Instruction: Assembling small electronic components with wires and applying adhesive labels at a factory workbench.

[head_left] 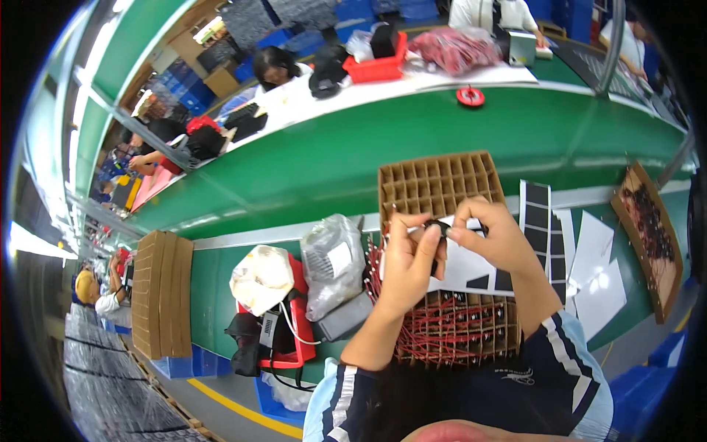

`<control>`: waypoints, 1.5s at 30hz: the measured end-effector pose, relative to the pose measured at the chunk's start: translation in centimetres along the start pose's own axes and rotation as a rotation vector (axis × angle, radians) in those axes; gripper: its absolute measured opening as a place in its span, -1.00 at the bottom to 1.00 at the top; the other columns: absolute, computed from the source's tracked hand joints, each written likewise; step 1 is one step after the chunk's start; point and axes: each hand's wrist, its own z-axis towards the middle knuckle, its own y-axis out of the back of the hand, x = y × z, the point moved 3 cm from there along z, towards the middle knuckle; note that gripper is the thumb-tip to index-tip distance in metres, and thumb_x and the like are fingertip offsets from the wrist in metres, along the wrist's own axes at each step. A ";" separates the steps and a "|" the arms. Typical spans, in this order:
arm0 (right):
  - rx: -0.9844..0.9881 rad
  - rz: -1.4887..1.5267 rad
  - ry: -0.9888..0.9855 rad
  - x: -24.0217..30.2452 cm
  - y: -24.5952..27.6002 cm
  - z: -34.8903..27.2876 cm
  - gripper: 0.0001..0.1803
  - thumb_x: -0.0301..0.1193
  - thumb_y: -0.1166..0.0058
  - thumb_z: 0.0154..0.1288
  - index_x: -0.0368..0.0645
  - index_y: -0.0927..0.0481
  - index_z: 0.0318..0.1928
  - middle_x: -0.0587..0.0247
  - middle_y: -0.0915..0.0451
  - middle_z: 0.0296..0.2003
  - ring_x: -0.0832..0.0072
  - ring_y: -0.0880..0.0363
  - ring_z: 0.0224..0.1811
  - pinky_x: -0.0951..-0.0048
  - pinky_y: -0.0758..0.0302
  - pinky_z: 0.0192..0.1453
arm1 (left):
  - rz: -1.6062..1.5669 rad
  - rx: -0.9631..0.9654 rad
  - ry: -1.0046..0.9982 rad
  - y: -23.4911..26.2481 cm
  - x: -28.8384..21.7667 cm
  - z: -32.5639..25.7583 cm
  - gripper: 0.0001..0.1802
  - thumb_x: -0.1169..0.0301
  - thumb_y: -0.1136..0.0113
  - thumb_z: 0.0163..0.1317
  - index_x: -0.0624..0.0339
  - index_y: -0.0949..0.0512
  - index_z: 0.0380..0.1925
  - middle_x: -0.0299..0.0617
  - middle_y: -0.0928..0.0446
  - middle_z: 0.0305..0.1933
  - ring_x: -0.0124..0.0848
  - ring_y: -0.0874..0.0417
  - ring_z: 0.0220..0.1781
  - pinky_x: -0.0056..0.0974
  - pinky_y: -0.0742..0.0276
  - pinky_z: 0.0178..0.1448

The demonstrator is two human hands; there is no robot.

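Note:
Both hands meet over the near side of the bench. My left hand [409,261] pinches a small black part [440,226] between thumb and fingers. From the other side my right hand [492,234] grips the same part; its exact kind is too small to make out. Below them lies a white sheet with black square stickers [479,283], partly covered by my hands. It rests across a divided cardboard tray [515,330] holding many red wires with small dark parts [449,331]. Just beyond my hands is another divided cardboard tray [442,180].
To the left are a red bin [300,324], a clear plastic bag [333,258] and stacked cardboard trays [163,295]. Sticker sheets [536,217] and white paper [600,287] lie at right, beside a tilted tray of wired parts [648,236]. A green conveyor belt [317,162] runs behind; people sit beyond it.

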 end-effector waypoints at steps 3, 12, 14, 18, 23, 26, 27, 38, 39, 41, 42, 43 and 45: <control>0.002 -0.020 0.002 0.5 -0.1 -0.4 -0.80 -0.35 -0.11 0.03 -0.17 -0.42 -0.56 0.36 -0.42 -0.60 0.48 -0.33 -0.43 0.44 -0.22 -0.19 | -0.021 0.031 -0.033 -0.2 -0.3 -0.2 -0.80 0.47 0.13 0.26 0.23 -0.16 -0.15 -0.20 -0.37 -0.57 -0.55 -0.34 -0.72 -0.51 -0.21 -0.67; -0.098 -0.293 0.052 1.8 -0.6 -0.9 -0.77 -0.29 -0.14 0.01 -0.17 -0.47 -0.42 0.34 -0.50 -0.53 0.43 -0.35 -0.32 0.40 -0.19 -0.09 | -0.089 0.024 -0.052 0.1 -0.8 -0.1 -0.78 0.48 0.08 0.23 0.23 -0.18 -0.16 -0.19 -0.40 -0.54 -0.54 -0.38 -0.68 -0.50 -0.26 -0.67; -0.153 -0.342 0.085 2.1 -0.6 -0.8 -0.71 -0.27 -0.17 -0.02 -0.17 -0.49 -0.33 0.33 -0.52 -0.49 0.41 -0.34 -0.28 0.39 -0.19 -0.06 | -0.105 0.009 -0.029 0.1 -1.0 0.0 -0.79 0.48 0.08 0.24 0.23 -0.19 -0.16 -0.19 -0.41 -0.54 -0.54 -0.38 -0.68 -0.50 -0.26 -0.67; -0.166 -0.442 0.261 2.8 -0.2 -0.8 -0.60 -0.28 -0.21 -0.10 -0.19 -0.50 -0.21 0.30 -0.52 -0.43 0.39 -0.41 -0.31 0.37 -0.18 -0.04 | -0.133 0.006 0.015 -0.2 -1.0 0.0 -0.80 0.41 0.13 0.25 0.22 -0.23 -0.16 -0.14 -0.39 -0.51 -0.47 -0.37 -0.74 -0.46 -0.28 -0.68; -0.148 -0.532 0.274 2.3 0.1 -0.8 -0.56 -0.28 -0.22 -0.13 -0.20 -0.49 -0.19 0.23 -0.49 -0.29 0.33 -0.38 -0.20 0.35 -0.18 -0.01 | -0.116 0.015 -0.001 0.5 -1.5 0.2 -0.76 0.41 0.15 0.24 0.26 -0.26 -0.11 -0.12 -0.39 -0.47 -0.48 -0.37 -0.73 -0.46 -0.28 -0.69; -0.115 -0.497 0.273 2.7 0.1 -0.8 -0.52 -0.26 -0.23 -0.13 -0.21 -0.48 -0.17 0.21 -0.47 -0.22 0.28 -0.35 -0.13 0.32 -0.18 0.02 | -0.075 0.044 -0.005 0.3 -1.8 0.3 -0.72 0.40 0.15 0.25 0.28 -0.29 -0.07 -0.15 -0.39 -0.43 -0.51 -0.37 -0.72 -0.48 -0.30 -0.68; -0.093 -0.475 0.277 2.9 0.0 -0.8 -0.52 -0.26 -0.23 -0.13 -0.22 -0.47 -0.17 0.21 -0.47 -0.22 0.27 -0.34 -0.13 0.31 -0.18 0.02 | -0.082 0.069 0.010 0.1 -1.7 0.3 -0.71 0.39 0.11 0.25 0.26 -0.30 -0.05 -0.18 -0.38 -0.40 -0.55 -0.37 -0.70 -0.51 -0.28 -0.66; -0.168 -0.503 0.364 3.1 -0.7 -1.0 -0.62 -0.34 -0.25 -0.15 -0.23 -0.51 -0.26 0.23 -0.49 -0.31 0.30 -0.40 -0.23 0.34 -0.26 -0.10 | -0.144 0.095 0.046 -0.1 -1.1 0.2 -0.79 0.37 0.15 0.28 0.26 -0.23 -0.17 -0.17 -0.42 -0.35 -0.53 -0.38 -0.72 -0.51 -0.30 -0.69; -0.178 -0.523 0.381 3.1 -0.8 -1.1 -0.62 -0.34 -0.25 -0.15 -0.23 -0.51 -0.27 0.23 -0.49 -0.32 0.31 -0.40 -0.25 0.35 -0.26 -0.11 | -0.156 0.057 0.050 0.0 -1.1 0.2 -0.80 0.36 0.14 0.28 0.27 -0.26 -0.19 -0.17 -0.43 -0.35 -0.54 -0.38 -0.72 -0.51 -0.31 -0.69; -0.181 -0.528 0.390 3.3 -1.0 -1.1 -0.62 -0.34 -0.25 -0.16 -0.23 -0.51 -0.28 0.24 -0.49 -0.33 0.32 -0.40 -0.26 0.35 -0.25 -0.12 | -0.134 0.015 0.034 0.2 -1.2 0.2 -0.81 0.35 0.13 0.28 0.27 -0.32 -0.26 -0.18 -0.43 -0.35 -0.54 -0.38 -0.72 -0.51 -0.31 -0.69; -0.185 -0.535 0.399 3.4 -1.2 -1.1 -0.61 -0.33 -0.25 -0.17 -0.23 -0.51 -0.28 0.24 -0.49 -0.34 0.32 -0.40 -0.27 0.36 -0.25 -0.14 | -0.136 -0.014 0.018 0.5 -1.0 0.1 -0.83 0.38 0.10 0.27 0.28 -0.35 -0.29 -0.19 -0.43 -0.37 -0.56 -0.38 -0.72 -0.51 -0.31 -0.69; -0.195 -0.529 0.396 3.3 -1.4 -1.2 -0.61 -0.33 -0.24 -0.18 -0.23 -0.51 -0.27 0.25 -0.49 -0.36 0.32 -0.40 -0.28 0.36 -0.24 -0.13 | -0.118 -0.035 0.025 0.5 -0.8 0.1 -0.85 0.40 0.09 0.26 0.28 -0.36 -0.30 -0.20 -0.43 -0.39 -0.56 -0.38 -0.71 -0.52 -0.30 -0.69; -0.209 -0.518 0.392 2.8 -1.6 -1.2 -0.60 -0.40 -0.26 -0.24 -0.25 -0.50 -0.28 0.23 -0.49 -0.35 0.29 -0.39 -0.29 0.33 -0.23 -0.14 | -0.111 -0.086 0.035 0.4 -0.8 0.2 -0.89 0.45 0.07 0.24 0.29 -0.37 -0.35 -0.23 -0.43 -0.45 -0.58 -0.37 -0.71 -0.53 -0.26 -0.70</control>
